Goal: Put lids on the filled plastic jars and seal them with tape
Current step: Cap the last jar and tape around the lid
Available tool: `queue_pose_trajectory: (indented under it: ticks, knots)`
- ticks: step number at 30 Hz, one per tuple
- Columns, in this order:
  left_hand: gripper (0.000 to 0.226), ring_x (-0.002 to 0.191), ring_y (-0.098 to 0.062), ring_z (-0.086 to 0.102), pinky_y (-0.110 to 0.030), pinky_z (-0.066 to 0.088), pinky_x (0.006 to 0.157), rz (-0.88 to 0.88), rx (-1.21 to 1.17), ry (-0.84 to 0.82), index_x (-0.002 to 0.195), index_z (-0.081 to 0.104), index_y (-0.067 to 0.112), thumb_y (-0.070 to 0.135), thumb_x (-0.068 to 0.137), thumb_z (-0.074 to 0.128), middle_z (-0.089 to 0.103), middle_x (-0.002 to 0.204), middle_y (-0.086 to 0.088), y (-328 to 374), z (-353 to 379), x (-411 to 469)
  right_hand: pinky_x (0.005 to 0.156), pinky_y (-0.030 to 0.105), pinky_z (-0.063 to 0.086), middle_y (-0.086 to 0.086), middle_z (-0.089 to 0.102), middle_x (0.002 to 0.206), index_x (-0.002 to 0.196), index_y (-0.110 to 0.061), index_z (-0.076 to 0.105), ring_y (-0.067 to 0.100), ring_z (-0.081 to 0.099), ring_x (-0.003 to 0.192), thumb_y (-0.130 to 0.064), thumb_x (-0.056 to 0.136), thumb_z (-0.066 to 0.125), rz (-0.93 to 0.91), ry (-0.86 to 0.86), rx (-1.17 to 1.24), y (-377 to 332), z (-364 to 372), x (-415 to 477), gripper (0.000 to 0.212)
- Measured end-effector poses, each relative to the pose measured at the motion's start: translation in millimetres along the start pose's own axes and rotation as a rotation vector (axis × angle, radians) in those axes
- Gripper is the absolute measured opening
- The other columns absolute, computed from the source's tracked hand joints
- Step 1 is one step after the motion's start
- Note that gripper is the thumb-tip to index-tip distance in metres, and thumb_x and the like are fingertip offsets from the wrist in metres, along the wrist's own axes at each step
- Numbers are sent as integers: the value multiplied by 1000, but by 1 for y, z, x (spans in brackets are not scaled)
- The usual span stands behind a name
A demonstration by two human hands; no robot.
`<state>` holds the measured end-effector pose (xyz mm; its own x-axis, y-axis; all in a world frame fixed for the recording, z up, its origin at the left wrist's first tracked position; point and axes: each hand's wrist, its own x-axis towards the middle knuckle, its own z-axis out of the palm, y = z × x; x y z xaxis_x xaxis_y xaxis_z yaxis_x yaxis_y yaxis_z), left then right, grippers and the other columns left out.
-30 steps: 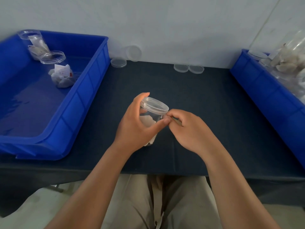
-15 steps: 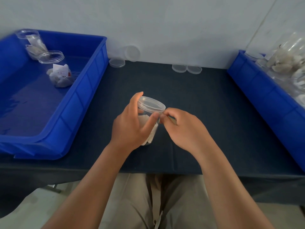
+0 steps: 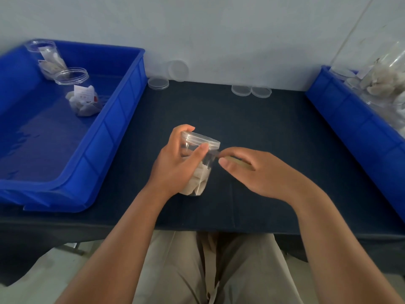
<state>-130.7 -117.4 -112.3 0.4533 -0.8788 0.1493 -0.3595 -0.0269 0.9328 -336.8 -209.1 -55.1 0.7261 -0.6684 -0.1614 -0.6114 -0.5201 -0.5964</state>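
A clear plastic jar with pale contents stands tilted on the dark table mat, a clear lid on its top. My left hand wraps around the jar from the left, thumb near the lid's rim. My right hand is just right of the jar and pinches a thin strip of tape whose end reaches the jar below the lid. Two open filled jars stand in the left blue bin.
Several loose clear lids lie along the back of the mat, one leaning on the wall. A second blue bin at the right holds more filled jars. The table's front edge is over my lap.
My right hand has drawn back to the right from the jar, with a strip of tape now showing between them. My left thumb has shifted on the jar's side.
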Motion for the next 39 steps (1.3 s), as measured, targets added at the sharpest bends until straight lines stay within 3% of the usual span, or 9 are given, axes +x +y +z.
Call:
queue_pose_trajectory:
  ticks: [7,15,19,25,29,31,33,36,39]
  knots:
    - [42,91,-1,70,-17,54,79,15,-222,-115,135,56,25,43,98,60,70,102,19,-5,-5,2,82,17,43,-42,60,111,133,-56,59,-12,57,105,-87,86,27,41,101,23,17,-8,2,65]
    - [58,109,-36,71,-51,57,94,-54,-431,-221,141,57,19,54,95,56,67,126,-23,-15,-7,3,96,35,52,-32,60,136,141,-59,50,0,59,118,-82,95,30,39,133,-21,17,7,13,56]
    - [62,108,-42,68,-53,57,92,-115,-572,-280,150,53,17,51,99,53,62,133,-32,-24,-2,3,83,28,48,-28,61,136,150,-67,30,2,60,116,-88,90,19,-10,145,-23,14,22,13,64]
    - [68,114,-31,70,-54,55,101,-122,-317,-194,130,68,13,65,91,48,73,124,-13,-19,-4,4,77,22,51,-27,68,118,151,-54,43,-2,65,102,-76,100,25,-3,254,9,8,35,6,58]
    - [39,106,9,66,-8,51,82,13,-27,48,135,66,36,52,102,54,69,112,35,-10,-11,-2,74,19,49,-24,68,128,151,-47,47,-2,62,104,-73,102,28,53,338,-44,3,41,0,59]
    - [36,107,18,61,-8,51,83,-26,81,2,138,57,50,60,105,46,62,113,46,0,-11,-7,66,17,45,-20,71,120,150,-45,49,-1,62,93,-73,102,26,62,376,-96,-1,44,-4,60]
    - [58,110,12,61,-25,52,94,-107,138,-52,138,47,61,89,89,38,62,120,37,9,-5,-12,62,20,44,-18,73,112,148,-44,50,4,66,91,-74,100,21,52,402,-148,-9,48,-8,64]
    - [119,107,3,61,-27,52,84,-147,192,8,155,31,39,108,59,43,60,117,24,21,11,-20,54,20,36,-19,67,92,148,-45,49,3,62,75,-74,96,12,42,405,-199,-18,51,-11,70]
    - [103,98,6,63,-24,51,75,-136,195,119,149,38,42,100,64,49,63,108,24,18,18,-20,53,19,37,-17,64,78,147,-45,46,2,61,64,-73,101,24,39,331,-148,-14,41,-11,58]
